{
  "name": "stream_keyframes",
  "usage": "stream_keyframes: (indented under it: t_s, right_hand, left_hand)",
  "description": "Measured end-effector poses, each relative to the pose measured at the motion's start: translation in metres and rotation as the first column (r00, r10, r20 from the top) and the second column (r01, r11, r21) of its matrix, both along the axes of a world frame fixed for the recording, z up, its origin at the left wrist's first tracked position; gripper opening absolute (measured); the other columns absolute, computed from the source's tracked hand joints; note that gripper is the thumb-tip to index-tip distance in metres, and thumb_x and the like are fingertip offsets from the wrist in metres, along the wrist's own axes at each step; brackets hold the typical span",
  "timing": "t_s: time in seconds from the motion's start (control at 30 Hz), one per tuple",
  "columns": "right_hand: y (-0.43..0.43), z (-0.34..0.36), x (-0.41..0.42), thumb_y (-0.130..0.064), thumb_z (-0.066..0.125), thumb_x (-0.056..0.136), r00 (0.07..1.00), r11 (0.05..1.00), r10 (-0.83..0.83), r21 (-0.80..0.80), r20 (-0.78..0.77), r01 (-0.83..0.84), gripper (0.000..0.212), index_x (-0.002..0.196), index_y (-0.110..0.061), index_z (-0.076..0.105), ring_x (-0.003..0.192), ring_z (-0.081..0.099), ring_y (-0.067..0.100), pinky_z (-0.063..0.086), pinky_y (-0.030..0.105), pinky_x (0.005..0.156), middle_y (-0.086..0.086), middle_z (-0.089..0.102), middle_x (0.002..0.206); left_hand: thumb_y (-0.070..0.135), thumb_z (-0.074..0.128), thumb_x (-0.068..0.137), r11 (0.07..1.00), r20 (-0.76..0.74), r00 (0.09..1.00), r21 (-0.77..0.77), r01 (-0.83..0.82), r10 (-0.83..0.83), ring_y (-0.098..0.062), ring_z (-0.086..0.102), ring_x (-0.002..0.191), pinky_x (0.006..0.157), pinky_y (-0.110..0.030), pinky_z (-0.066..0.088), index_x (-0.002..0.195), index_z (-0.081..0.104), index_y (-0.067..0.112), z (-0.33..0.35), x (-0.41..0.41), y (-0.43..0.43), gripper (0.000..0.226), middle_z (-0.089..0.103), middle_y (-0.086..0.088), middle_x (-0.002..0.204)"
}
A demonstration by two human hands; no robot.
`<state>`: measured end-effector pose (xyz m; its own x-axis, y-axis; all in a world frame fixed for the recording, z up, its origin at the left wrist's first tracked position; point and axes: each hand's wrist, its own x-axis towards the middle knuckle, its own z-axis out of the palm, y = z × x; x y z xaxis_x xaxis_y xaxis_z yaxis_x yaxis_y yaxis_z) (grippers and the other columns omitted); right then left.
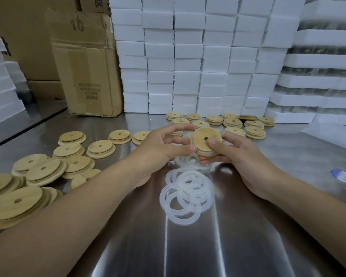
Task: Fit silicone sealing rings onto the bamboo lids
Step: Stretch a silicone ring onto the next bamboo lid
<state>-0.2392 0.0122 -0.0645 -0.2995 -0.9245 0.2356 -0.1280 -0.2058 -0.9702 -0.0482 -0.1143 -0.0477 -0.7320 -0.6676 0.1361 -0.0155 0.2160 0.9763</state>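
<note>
The left hand (164, 145) and right hand (235, 156) together hold one bamboo lid (205, 143) just above a steel counter (198, 248).
The right thumb presses the lid's face beside its centre hole, with the fingers curled beneath. The left hand pinches the near-left edge, where a white silicone ring (204, 152) shows around the rim. Loose rings (185, 193) lie heaped below the hands. Bare lids (40, 170) spread left, more lids (235, 122) behind, before stacked foam blocks (188, 56).
</note>
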Motion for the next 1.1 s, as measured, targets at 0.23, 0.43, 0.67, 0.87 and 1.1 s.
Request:
stream_keyframes:
  t_s: [0.23,0.43,0.67,0.87,1.1]
  right_hand:
    - [0.000,0.001,-0.016,-0.029,0.075,0.096,0.919,0.940,-0.341,-0.044,-0.200,0.339,0.025,0.121,-0.029,0.069,0.077,0.079,0.016,0.051,0.017,0.067,-0.003,0.082,0.092]
    - [0.014,-0.003,-0.063,-0.048,0.065,0.097,0.549,0.750,-0.389,0.092,-0.740,0.655,0.024,0.102,-0.026,0.073,0.088,0.065,0.022,0.049,0.036,0.075,0.001,0.070,0.088]
    - [0.015,-0.001,-0.045,-0.051,0.058,0.099,0.432,0.773,-0.393,-0.037,-0.812,0.634,0.021,0.112,-0.034,0.063,0.080,0.063,0.013,0.051,0.038,0.072,-0.012,0.069,0.069]
    - [0.011,-0.003,-0.041,-0.048,0.055,0.104,0.527,0.835,-0.121,0.201,-0.841,0.513,0.058,0.159,-0.038,0.038,0.142,0.051,0.027,0.040,0.040,0.114,0.000,0.058,0.153]
    - [0.011,-0.008,-0.045,-0.043,0.061,0.101,0.453,0.896,-0.153,0.070,-0.878,0.438,0.038,0.138,-0.038,0.060,0.125,0.060,0.021,0.046,0.035,0.098,-0.019,0.067,0.123]
  left_hand:
    - [0.020,0.081,0.095,0.994,-0.004,0.996,-0.064,-0.084,0.084,-0.009,0.076,0.090,0.066,-0.014,0.051,0.120,0.078,0.039,-0.002,-0.001,0.004,0.032,0.082,0.006,0.106]
    - [0.018,0.074,0.100,0.946,-0.002,0.964,-0.187,-0.263,0.268,-0.015,0.074,0.088,0.060,-0.004,0.041,0.105,0.082,0.032,-0.008,-0.004,-0.001,0.017,0.079,0.009,0.102]
    - [0.013,0.071,0.100,0.926,-0.027,0.941,-0.174,-0.336,0.337,-0.003,0.071,0.078,0.059,-0.003,0.041,0.095,0.082,0.031,-0.007,-0.005,-0.001,0.022,0.078,0.010,0.096]
    - [0.009,0.069,0.100,0.924,-0.091,0.920,0.016,-0.382,0.381,0.004,0.069,0.074,0.063,-0.010,0.047,0.094,0.082,0.024,0.006,-0.002,0.005,0.021,0.078,0.008,0.089]
    - [0.017,0.069,0.101,0.934,-0.074,0.933,0.098,-0.344,0.351,-0.008,0.081,0.092,0.076,-0.032,0.052,0.102,0.083,0.026,0.071,0.036,-0.030,0.017,0.084,0.006,0.103]
